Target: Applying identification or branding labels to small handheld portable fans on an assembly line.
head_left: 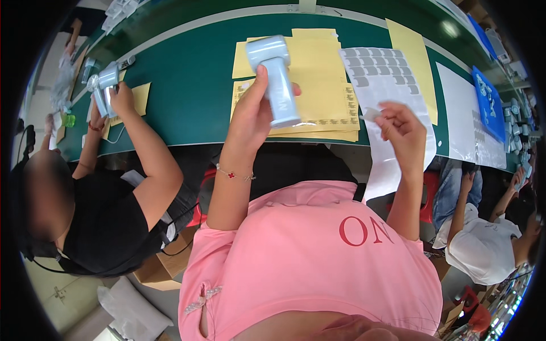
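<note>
My left hand [252, 113] is closed around the handle of a light-blue handheld device [280, 85], raised over the table with its cylindrical head at the top. A glossy clear film edge shows at its base. Between the thumb and fingers of my right hand [405, 135] is a small pale grey sticker [371, 114]. Below that hand lies a long white label sheet [380, 94], with rows of grey labels at its far end and its near end hanging over the table edge. Yellow sheets [318, 74] lie beneath the device.
A person at left holds a similar light-blue device [105, 94] over the green table [187, 85]. At right stands a blue tray [489, 108] of small parts, beside another white sheet [458, 113]. Another person in white [483, 247] sits further right.
</note>
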Demonstrator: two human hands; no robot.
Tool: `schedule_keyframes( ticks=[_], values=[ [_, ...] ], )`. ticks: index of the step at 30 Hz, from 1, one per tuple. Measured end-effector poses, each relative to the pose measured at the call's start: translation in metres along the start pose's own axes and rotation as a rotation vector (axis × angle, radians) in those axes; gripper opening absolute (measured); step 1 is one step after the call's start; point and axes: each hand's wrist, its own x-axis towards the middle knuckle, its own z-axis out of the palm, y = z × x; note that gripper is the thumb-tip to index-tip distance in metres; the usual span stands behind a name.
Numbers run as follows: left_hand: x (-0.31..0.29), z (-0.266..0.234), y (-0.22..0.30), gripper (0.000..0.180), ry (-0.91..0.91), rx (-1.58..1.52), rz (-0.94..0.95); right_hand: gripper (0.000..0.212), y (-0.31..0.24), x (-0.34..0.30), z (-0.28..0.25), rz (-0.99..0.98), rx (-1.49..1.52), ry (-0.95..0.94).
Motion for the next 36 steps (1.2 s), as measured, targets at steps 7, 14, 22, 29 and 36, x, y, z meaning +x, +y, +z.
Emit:
schedule_keyframes(
  ticks=[7, 14, 22, 29, 36],
  values=[
    [-0.005, -0.003, -0.014, 0.045, 0.09, -0.442, -0.186, 0.01, -0.026, -0.032, 0.042, -0.01, 0.358, -0.378],
    [-0.018, 0.012, -0.014, 0.041, 0.222, -0.463, -0.141, 0.008, -0.053, -0.036, 0.075, -0.139, 0.258, -0.346],
    [-0.02, 0.016, -0.008, 0.042, 0.146, -0.413, -0.122, 0.01, -0.05, -0.034, 0.084, -0.12, 0.303, -0.314],
    [-0.018, 0.018, -0.011, 0.043, 0.132, -0.509, -0.194, 0.01, -0.053, -0.031, 0.087, -0.209, 0.274, -0.295],
    [-0.021, 0.019, -0.009, 0.042, 0.136, -0.515, -0.186, 0.01, -0.053, -0.028, 0.091, -0.285, 0.227, -0.275]
  ],
)
